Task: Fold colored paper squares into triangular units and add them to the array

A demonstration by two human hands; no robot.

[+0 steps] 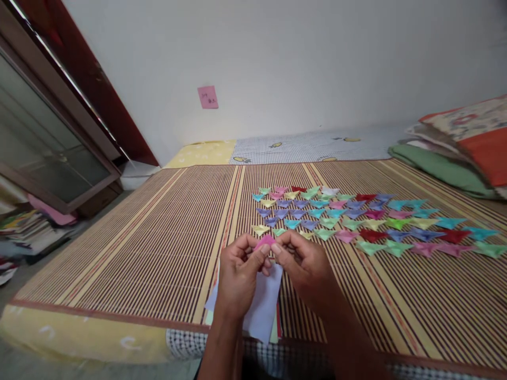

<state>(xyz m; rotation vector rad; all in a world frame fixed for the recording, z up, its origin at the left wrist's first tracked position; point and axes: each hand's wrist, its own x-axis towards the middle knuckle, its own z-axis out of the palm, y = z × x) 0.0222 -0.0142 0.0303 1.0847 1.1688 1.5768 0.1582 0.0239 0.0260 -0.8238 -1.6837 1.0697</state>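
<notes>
Between my two hands is a small folded piece of bright pink paper (pixel 265 241). My left hand (pixel 240 272) pinches it from the left with thumb and fingers. From the right, my right hand (pixel 307 264) grips its other edge, thumb and forefinger pressed together. Below them, partly covered by my left hand and forearm, lie loose sheets of pale lilac paper (pixel 263 303) at the mat's near edge. Beyond my hands and to the right, several rows of small folded paper shapes (pixel 325 233) in many colours rest on the mat.
A striped bamboo mat (pixel 158 237) covers the bed. Folded bedding (pixel 435 163) and an orange patterned cushion (pixel 479 132) sit at the far right. A pink note (pixel 208 97) sticks to the white wall. Books (pixel 27 232) are stacked at the left beside a glass-fronted cabinet (pixel 51 137).
</notes>
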